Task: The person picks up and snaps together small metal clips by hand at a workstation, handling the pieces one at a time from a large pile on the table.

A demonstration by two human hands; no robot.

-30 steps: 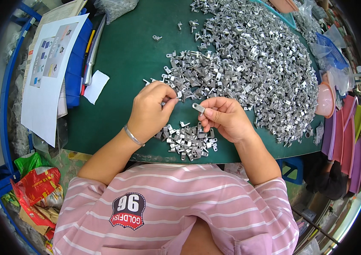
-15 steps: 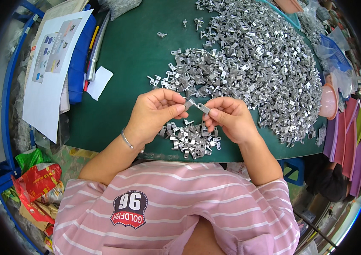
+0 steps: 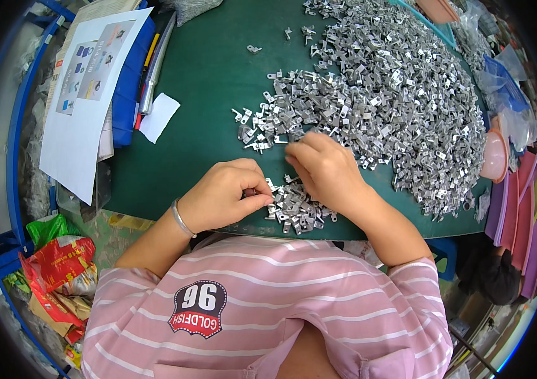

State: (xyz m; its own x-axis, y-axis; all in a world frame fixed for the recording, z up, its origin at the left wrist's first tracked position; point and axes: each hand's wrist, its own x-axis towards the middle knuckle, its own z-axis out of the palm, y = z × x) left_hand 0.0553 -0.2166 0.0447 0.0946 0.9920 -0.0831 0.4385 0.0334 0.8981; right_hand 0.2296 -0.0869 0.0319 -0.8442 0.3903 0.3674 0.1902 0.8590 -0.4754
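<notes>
Small bent metal brackets, each with a hole, lie in a large heap (image 3: 395, 95) at the far right and in a small pile (image 3: 297, 208) by the near table edge. My left hand (image 3: 227, 194), a bracelet at its wrist, is closed with thumb against fingers at the small pile's left side. Whatever it pinches is hidden. Over the gap between heap and pile is my right hand (image 3: 328, 170), its curled fingertips at the heap's near edge. Its fingers are drawn together, and I cannot make out anything in them.
Along the left of the green table (image 3: 199, 88) stands a blue bin (image 3: 130, 82) with a printed sheet (image 3: 82, 107) against it, pens and a torn white paper (image 3: 159, 118) beside it. A pink bowl (image 3: 494, 155) sits at the right edge. Blue shelving (image 3: 12, 139) rises at left.
Both hands held a bracket each, close together above the small pile. They have parted: the left moved down and left, the right turned over toward the heap. Its bracket is out of sight.
</notes>
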